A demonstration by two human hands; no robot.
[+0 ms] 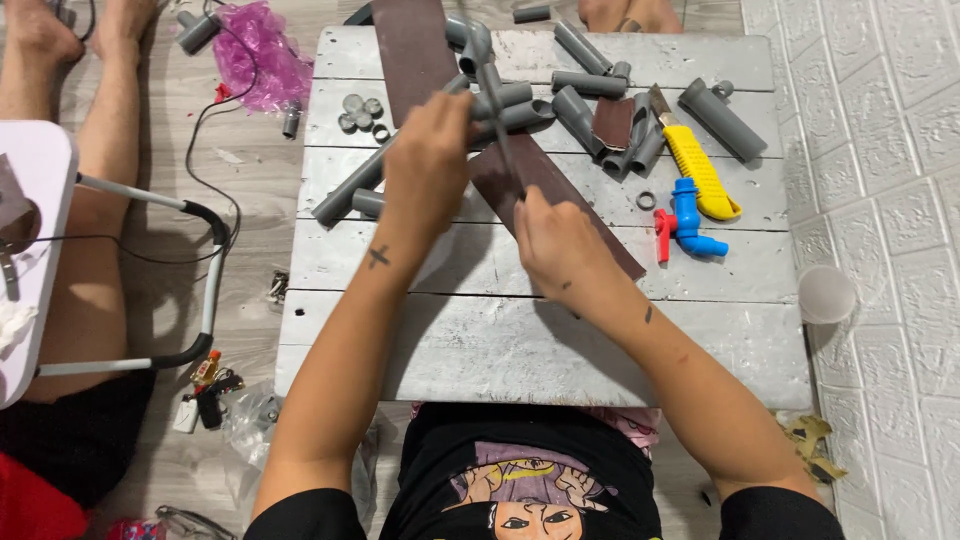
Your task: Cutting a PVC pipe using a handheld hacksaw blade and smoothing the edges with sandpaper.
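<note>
My left hand [428, 160] grips a grey pipe assembly [487, 75] held up above a white wooden table [540, 340]. My right hand [556, 240] pinches the lower end of a thin grey rod [500, 125] that runs up to that assembly. Under both hands lies a long dark brown strip of sandpaper [415, 50] that crosses the table diagonally. Several short grey pipe pieces [585, 85] lie at the table's far side.
A yellow-handled utility knife [700, 170] and a blue tap with a red handle [685, 220] lie to the right. Small grey caps [360, 110] sit far left. Another person's legs [90, 220] and a white folding stand [40, 250] are left. A pink bag [262, 55] lies on the floor.
</note>
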